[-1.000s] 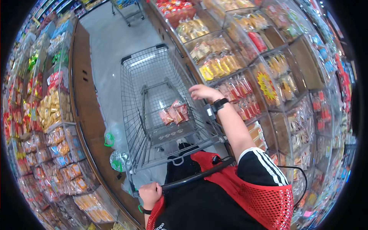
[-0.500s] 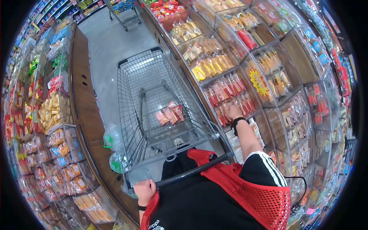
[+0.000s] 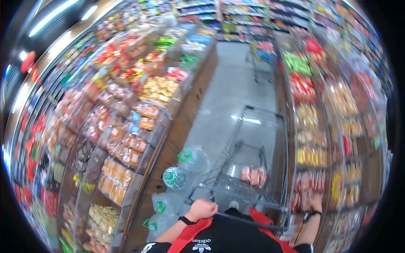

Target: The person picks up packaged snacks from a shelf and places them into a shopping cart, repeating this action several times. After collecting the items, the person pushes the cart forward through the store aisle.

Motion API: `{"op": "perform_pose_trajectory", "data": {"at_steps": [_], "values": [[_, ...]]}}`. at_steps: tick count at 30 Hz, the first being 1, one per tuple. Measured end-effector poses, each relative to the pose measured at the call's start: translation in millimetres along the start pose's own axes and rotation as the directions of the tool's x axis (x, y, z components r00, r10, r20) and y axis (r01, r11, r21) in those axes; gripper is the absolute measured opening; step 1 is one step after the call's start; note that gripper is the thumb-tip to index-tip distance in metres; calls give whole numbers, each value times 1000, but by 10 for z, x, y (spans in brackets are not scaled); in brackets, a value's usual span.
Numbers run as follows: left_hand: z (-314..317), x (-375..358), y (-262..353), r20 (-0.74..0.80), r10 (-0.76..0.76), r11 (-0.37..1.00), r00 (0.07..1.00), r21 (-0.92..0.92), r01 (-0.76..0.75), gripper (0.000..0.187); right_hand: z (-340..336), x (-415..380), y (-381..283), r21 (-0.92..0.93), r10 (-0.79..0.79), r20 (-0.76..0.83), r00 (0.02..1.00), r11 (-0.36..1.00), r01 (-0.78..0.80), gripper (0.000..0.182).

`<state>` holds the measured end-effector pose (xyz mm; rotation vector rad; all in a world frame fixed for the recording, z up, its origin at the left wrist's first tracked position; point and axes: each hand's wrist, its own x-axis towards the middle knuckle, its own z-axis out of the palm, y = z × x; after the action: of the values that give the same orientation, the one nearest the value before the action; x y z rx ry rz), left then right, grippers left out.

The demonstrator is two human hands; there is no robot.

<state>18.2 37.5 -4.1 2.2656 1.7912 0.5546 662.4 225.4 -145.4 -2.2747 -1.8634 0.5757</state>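
Where readable, "adidas" on shirt (image 3: pixel 201 243)

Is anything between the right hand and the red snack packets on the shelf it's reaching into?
Nothing visible. The right hand is already at the red snack packets in the right-side shelf bin, with no wall or product showing between them. The frame is motion-blurred, so actual contact can't be confirmed. The left hand grips the cart handle.

Cart (image 3: pixel 253 143) ahead of both hands, packets (image 3: pixel 254 176) inside; water bottles (image 3: pixel 175 177) beyond left hand (image 3: pixel 202 209); right hand (image 3: pixel 314 203) at shelf (image 3: pixel 312 185)
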Motion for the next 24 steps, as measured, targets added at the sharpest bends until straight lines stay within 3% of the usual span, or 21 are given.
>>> {"op": "perform_pose_trajectory", "data": {"at_steps": [1, 3, 4, 5, 6, 7, 9, 11, 13, 15, 17, 19, 21, 22, 24], "values": [[-4, 1, 6, -2, -1, 1000, 1000, -8, 1, 32, 60, 73, 88, 36, -90, -177, 980, 995, 98, 39], [-6, 6, -5, -20, 5, 1000, 1000, -14, -5, 33, -658, -273, -976, 112, -22, -172, 985, 993, 42, 28], [-12, 1, -11, -15, 13, 1000, 1000, -19, -13, 34, -804, -276, -1223, 192, -64, -190, 980, 976, 101, 28], [3, -14, -33, -14, 16, 1000, 1000, -4, -16, 34, -901, -304, -1417, 270, -95, -204, 974, 951, 149, 29], [35, -13, -71, -7, 25, 1000, 1000, 8, -24, 34, -1041, -343, -1686, 272, -144, -182, 973, 943, 191, 49], [55, -10, -99, 5, 37, 999, 999, 18, -37, 34, -1044, -422, -2027, 526, -84, -219, 972, 829, 190, 56], [48, 3, -106, -8, 30, 999, 1000, 29, -30, 34, -965, -699, -2729, 889, 69, -229, 971, 420, 180, 71], [56, 6, -135, -20, 19, 1000, 1000, 23, -19, 34, -934, -919, -3306, 963, -139, -74, 988, 246, 106, 84], [44, 23, -178, -32, 33, 999, 999, 38, -32, 32, -357, -767, -3325, 833, -277, -26, 961, 525, 174, 72], [18, 35, -172, -33, 42, 998, 999, 47, -40, 31, -201, -879, -3562, 712, -469, 49, 882, 635, 299, 71], [-42, 47, -139, 42, -15, 995, 999, 98, 11, 28, 398, -656, -3336, 814, -503, 87, 860, 533, 230, 65], [-12, 59, -168, 11, 2, 997, 1000, 75, -3, 28, 327, -619, -3350, 869, -438, 213, 873, 494, 36, 60], [-50, 102, -151, -3, 1, 999, 1000, 52, -1, 26, 268, -448, -3322, 837, -425, 118, 898, 528, 140, 59], [-49, 93, -140, -4, -17, 999, 1000, 41, 17, 26, 314, -299, -3246, 839, -346, 155, 925, 540, 62, 58], [-21, 120, -156, -16, -24, 999, 1000, 40, 25, 26, 544, 68, -3018, 754, -210, 56, 976, 650, 97, 55]]}}
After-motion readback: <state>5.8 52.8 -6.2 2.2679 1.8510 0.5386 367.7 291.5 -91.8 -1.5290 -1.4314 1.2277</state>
